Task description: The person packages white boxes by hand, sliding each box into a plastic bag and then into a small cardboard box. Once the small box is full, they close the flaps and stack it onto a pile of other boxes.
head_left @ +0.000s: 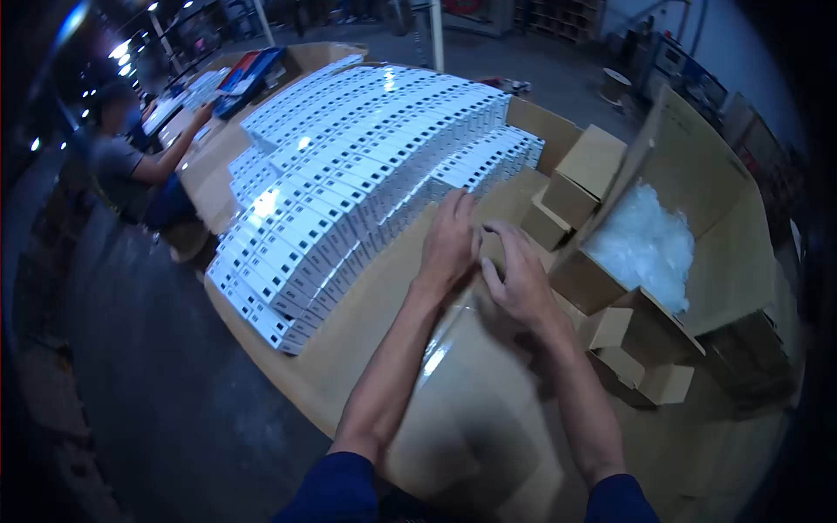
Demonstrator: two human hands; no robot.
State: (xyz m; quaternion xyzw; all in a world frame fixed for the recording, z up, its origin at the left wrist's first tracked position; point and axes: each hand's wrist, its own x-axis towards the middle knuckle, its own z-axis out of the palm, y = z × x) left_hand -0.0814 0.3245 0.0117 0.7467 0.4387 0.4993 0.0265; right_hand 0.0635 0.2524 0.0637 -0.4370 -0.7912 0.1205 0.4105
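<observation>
Left hand (pixel 449 244) near white boxes (pixel 336 187), fingers bent, cannot tell if pinching; right hand (pixel 523 283) half curled, thumb apart. Many boxes stacked already; cannot tell what is left.

Stacked boxes (pixel 340 157) left — plastic-filled carton (pixel 711 209) right.

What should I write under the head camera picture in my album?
Left hand and right hand near packed rows of white boxes, crumpled plastic in a carton at right.
</observation>
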